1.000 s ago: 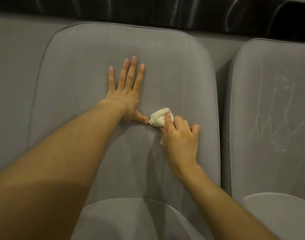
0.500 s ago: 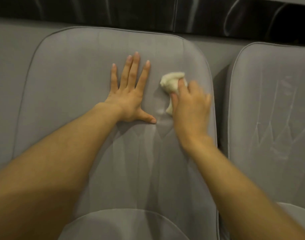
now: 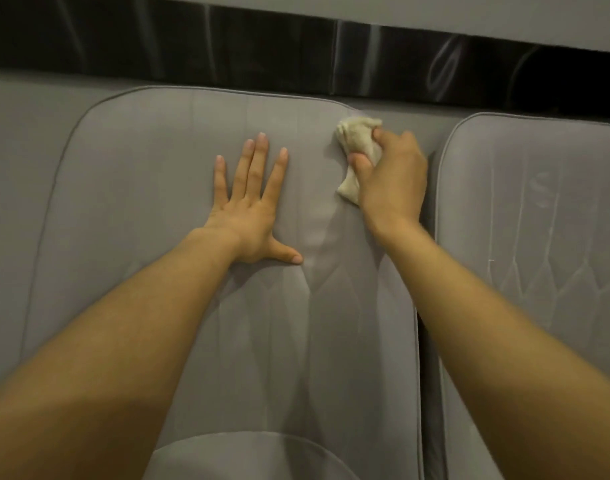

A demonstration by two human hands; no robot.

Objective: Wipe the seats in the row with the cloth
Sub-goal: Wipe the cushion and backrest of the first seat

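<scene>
A grey upholstered seat back [image 3: 140, 174] fills the middle of the view. My left hand [image 3: 251, 209] lies flat on it with fingers straight and spread, thumb out to the right. My right hand [image 3: 390, 178] grips a bunched cream cloth [image 3: 357, 138] and presses it against the upper right corner of the same seat back. Part of the cloth hangs out below my thumb. Streaks run down the fabric between my two hands.
A second grey seat back [image 3: 538, 220] stands to the right, across a narrow dark gap [image 3: 423, 341]. Another grey surface [image 3: 16, 150] lies to the left. A dark glossy band [image 3: 227, 46] runs behind the seat tops. The seat cushion's edge [image 3: 255, 455] shows at the bottom.
My right hand has carried the cloth from the seat back's middle, beside my left thumb, up and right to the upper right corner. My left hand has stayed pressed flat.
</scene>
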